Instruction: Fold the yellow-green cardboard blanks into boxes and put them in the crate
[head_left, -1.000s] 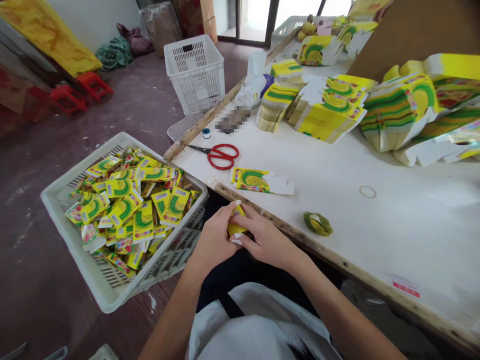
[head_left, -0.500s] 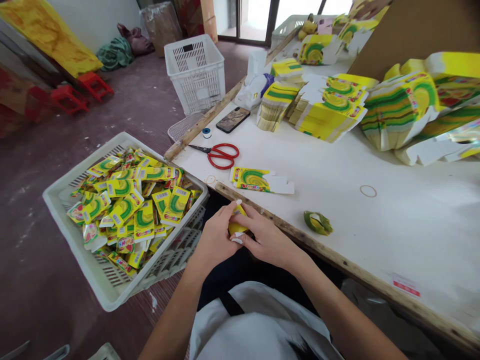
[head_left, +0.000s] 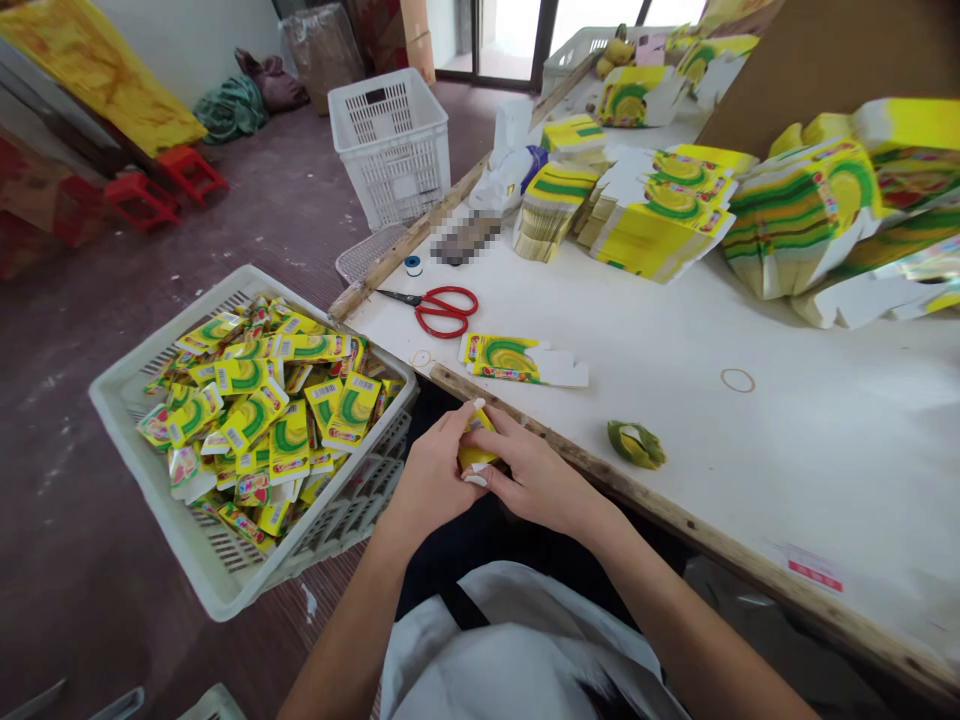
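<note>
Between my two hands, just off the table's front edge, is a small yellow carton (head_left: 475, 455) with white end flaps. My left hand (head_left: 433, 475) wraps it from the left, fingers bent around its side. From the right, my right hand (head_left: 536, 475) closes over it, with its fingers across the front. Most of the carton is hidden behind the fingers. A flat yellow and white carton blank (head_left: 517, 360) lies on the table beyond my hands. To my left, a white plastic crate (head_left: 135, 455) holds many filled yellow cartons (head_left: 289, 440).
Red-handled scissors (head_left: 442, 310), a small tape roll (head_left: 413, 265), a rubber band (head_left: 737, 380) and a green peel-like piece (head_left: 636, 444) lie on the white table (head_left: 697, 450). Stacked carton blanks (head_left: 652, 225) stand at the back. Another white crate (head_left: 390, 150) is on the floor.
My hands stay almost in place around the carton, with only a slight shift of the fingers. At the top right, another person's hand has gone out of view.
</note>
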